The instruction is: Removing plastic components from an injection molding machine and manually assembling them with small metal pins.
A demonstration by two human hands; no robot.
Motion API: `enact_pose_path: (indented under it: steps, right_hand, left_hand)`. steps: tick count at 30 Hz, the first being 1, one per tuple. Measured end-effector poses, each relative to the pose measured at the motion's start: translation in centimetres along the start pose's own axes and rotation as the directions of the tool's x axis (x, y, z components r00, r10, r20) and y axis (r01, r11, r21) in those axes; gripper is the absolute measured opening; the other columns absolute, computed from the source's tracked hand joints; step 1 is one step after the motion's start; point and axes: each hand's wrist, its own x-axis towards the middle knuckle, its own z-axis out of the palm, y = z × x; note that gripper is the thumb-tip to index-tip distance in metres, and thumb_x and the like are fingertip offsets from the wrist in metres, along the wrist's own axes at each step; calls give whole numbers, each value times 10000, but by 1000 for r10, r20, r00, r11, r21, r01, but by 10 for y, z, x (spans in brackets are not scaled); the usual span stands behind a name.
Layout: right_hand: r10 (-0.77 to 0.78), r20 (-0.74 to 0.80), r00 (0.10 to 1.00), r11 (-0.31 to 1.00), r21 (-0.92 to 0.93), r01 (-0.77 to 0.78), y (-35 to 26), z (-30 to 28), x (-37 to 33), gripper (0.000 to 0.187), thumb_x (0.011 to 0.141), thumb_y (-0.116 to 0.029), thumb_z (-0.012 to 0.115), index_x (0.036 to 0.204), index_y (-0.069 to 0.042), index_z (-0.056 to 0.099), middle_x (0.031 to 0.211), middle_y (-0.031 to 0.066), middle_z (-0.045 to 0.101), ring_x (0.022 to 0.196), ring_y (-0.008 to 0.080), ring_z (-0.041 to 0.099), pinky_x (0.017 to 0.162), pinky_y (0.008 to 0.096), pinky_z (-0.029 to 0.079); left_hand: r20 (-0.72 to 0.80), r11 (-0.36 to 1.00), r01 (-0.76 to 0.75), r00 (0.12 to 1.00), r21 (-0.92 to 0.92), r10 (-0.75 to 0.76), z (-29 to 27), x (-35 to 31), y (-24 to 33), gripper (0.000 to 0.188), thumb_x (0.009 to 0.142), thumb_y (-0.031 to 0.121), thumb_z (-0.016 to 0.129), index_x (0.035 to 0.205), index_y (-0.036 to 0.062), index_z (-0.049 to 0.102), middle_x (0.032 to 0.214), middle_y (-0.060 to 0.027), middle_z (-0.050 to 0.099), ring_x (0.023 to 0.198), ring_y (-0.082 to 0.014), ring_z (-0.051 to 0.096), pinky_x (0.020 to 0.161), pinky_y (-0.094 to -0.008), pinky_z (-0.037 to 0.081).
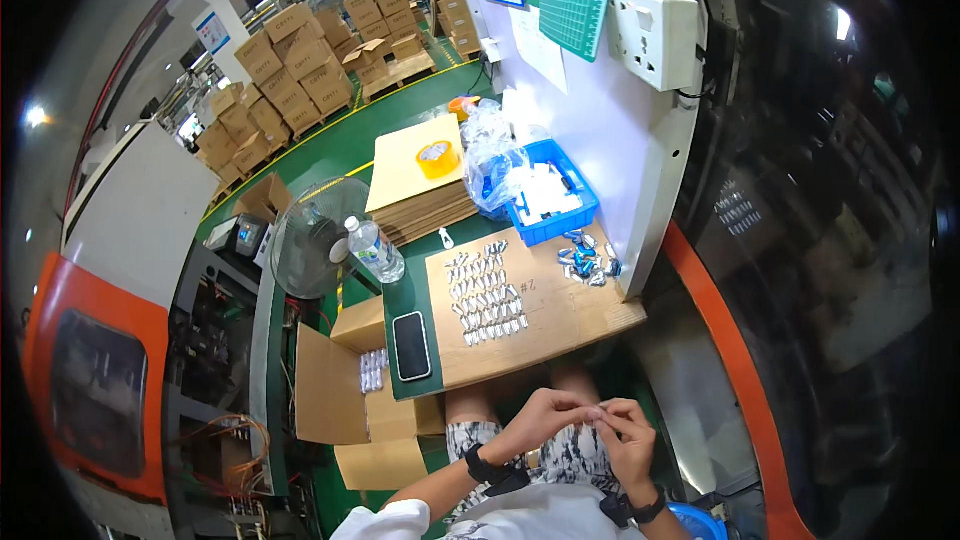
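Above my lap, just off the table's front edge, my left hand [548,420] and my right hand [628,437] meet at the fingertips. Both are closed in a pinch; whatever they hold is too small to make out. On the wooden board [560,325] in front of me lie several rows of small silvery-white parts [485,290]. A loose heap of blue and silver pieces [585,262] sits at the board's right side. One white piece [446,238] lies apart by the board's far left corner.
Left of the board are a phone [411,346] and a water bottle [375,250]. Behind stand stacked cardboard sheets [415,165] with a tape roll [437,159], and a blue bin [550,230]. An open carton [325,380] stands lower left, near a fan [318,238]. A wall panel [640,150] rises right.
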Motion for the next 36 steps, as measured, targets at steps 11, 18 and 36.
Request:
enact_pose_path:
  steps: [11, 18, 36]
  right_hand:
    - [-45, -51, 998, 999, 4, 46, 4, -7, 35, 453, 791, 41, 568, 1244, 31, 559, 1219, 152, 527, 1036, 223, 595, 865, 303, 506]
    - [127, -414, 901, 980, -90, -179, 32, -55, 10, 347, 862, 79, 524, 1203, 35, 571, 1204, 128, 518, 987, 193, 614, 800, 272, 508]
    - [126, -584, 802, 876, -314, -367, 54, -110, -27, 282, 896, 1, 527, 1172, 40, 573, 1173, 138, 564, 1009, 232, 604, 862, 316, 492]
  left_hand:
    - [-97, 807, -208, 946, 554, 310, -137, 133, 52, 262, 930, 273, 604, 1001, 43, 707, 834, -87, 708, 763, -148, 656, 714, -306, 514]
    - [-243, 229, 124, 745, 966, 621, -297, 246, 130, 216, 814, 271, 663, 814, 65, 727, 737, -190, 659, 686, -352, 657, 645, -426, 521]
    - [-417, 46, 484, 698, 874, 583, -398, 302, 104, 244, 821, 277, 655, 857, 45, 719, 856, -205, 682, 805, -376, 670, 736, -464, 543]
